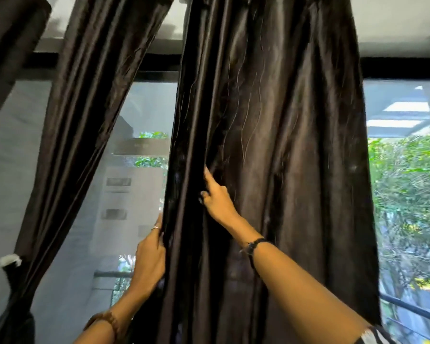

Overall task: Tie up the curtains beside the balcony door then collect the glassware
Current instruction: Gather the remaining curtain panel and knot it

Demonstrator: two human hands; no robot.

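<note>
A dark brown satin curtain [296, 170] hangs in folds down the middle of the view in front of the glass. My left hand [150, 254] grips its left edge, fingers curled round the fabric. Higher up, my right hand [217, 199] reaches into a fold near that edge, its index finger stretched up along the cloth and the other fingers curled into the fabric. A second dark curtain [80, 125] slants down to the lower left, gathered by a tie with a white end [10, 260]. No glassware is in view.
Behind the curtains a large glass pane [134, 194] looks onto a building and green trees [407, 194]. A black railing [412, 310] crosses the lower right. A dark frame bar [402, 68] runs along the top under the ceiling.
</note>
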